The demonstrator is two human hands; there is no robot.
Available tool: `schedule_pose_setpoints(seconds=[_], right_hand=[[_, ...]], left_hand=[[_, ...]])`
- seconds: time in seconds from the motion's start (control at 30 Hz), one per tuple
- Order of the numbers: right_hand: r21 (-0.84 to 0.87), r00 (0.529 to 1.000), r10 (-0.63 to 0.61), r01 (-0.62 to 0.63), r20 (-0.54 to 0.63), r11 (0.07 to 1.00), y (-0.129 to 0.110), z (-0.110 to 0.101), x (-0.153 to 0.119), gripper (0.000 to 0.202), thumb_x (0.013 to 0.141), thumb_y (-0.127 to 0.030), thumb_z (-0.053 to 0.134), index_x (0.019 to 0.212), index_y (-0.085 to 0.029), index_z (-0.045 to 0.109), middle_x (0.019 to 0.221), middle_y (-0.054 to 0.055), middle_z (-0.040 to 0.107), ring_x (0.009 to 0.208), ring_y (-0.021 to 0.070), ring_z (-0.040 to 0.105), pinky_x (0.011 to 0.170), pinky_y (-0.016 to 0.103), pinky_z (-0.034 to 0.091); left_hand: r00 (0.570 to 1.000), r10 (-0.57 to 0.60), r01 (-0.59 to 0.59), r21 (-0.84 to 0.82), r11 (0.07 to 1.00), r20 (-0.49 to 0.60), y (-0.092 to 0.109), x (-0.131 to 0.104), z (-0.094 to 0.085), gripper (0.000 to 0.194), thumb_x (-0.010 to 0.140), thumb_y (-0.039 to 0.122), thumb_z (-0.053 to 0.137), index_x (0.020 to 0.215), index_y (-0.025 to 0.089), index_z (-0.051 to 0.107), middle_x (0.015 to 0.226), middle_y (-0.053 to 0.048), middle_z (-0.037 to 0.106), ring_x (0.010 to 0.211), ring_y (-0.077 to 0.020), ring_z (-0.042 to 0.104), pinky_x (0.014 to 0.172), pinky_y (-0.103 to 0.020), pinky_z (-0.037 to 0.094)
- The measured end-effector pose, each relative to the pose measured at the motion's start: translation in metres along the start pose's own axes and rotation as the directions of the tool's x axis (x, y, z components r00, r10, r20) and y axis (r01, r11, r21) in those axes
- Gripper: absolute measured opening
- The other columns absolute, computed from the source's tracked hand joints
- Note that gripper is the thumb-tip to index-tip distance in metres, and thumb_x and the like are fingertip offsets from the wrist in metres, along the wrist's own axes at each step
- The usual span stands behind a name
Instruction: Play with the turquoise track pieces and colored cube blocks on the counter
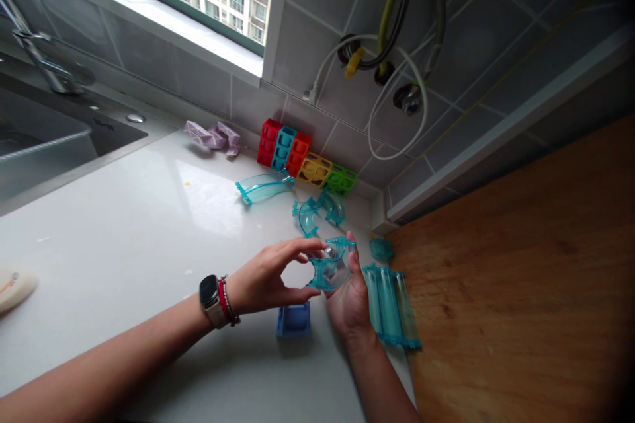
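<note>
Between my two hands is a clear teal plastic track piece (330, 272), curved, held above the white counter. My left hand (280, 272), with a watch and bracelets at its wrist, grips the piece's left side between thumb and fingers. On the other side my right hand (351, 301) wraps round it, thumb upward. Below the left hand sits a blue block (294, 321) with a hollow top. Just beyond the hands lie curved teal track pieces (308, 217). Straight teal track pieces (389, 307) lie side by side to the right of my right hand.
Against the tiled wall stands a row of red, blue, yellow and green blocks (299, 153). A long teal track piece (265, 186) lies before them. Purple folded paper (213, 137) is near the sink (119, 145). A wooden panel (496, 277) borders the counter (124, 244) at right.
</note>
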State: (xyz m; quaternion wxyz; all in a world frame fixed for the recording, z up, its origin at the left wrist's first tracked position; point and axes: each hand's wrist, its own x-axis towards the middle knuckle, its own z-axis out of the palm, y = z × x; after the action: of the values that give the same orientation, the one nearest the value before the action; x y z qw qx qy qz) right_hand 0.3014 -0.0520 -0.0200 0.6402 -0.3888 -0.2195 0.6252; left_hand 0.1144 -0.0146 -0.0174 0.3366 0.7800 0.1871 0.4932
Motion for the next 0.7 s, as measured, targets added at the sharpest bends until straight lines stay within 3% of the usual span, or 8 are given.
schedule_pose_setpoints(seconds=[0.3,0.7], right_hand=[[-0.117,0.999,-0.044,0.043,-0.011,0.992,0.006,-0.003,-0.002,0.071,0.094,-0.042,0.069,0.154,-0.038,0.031,0.116,0.006,0.072,0.102,0.0246,0.073,0.084,0.042,0.06],[-0.125,0.999,-0.036,0.037,0.004,0.991,0.009,-0.004,0.001,0.072,0.094,-0.043,0.069,0.154,-0.04,0.03,0.113,0.004,0.071,0.097,0.0232,0.073,0.079,0.04,0.06]], left_hand=[[0.999,-0.038,0.038,0.009,0.999,0.019,-0.009,-0.004,0.003,0.07,0.084,0.028,0.083,0.146,0.025,0.049,0.129,-0.013,0.071,0.112,-0.0242,0.073,0.089,-0.037,0.064],[0.995,-0.086,0.085,0.014,0.996,0.051,-0.011,-0.005,0.004,0.072,0.085,0.025,0.081,0.147,0.028,0.046,0.135,-0.011,0.068,0.115,-0.0229,0.071,0.092,-0.035,0.063]])
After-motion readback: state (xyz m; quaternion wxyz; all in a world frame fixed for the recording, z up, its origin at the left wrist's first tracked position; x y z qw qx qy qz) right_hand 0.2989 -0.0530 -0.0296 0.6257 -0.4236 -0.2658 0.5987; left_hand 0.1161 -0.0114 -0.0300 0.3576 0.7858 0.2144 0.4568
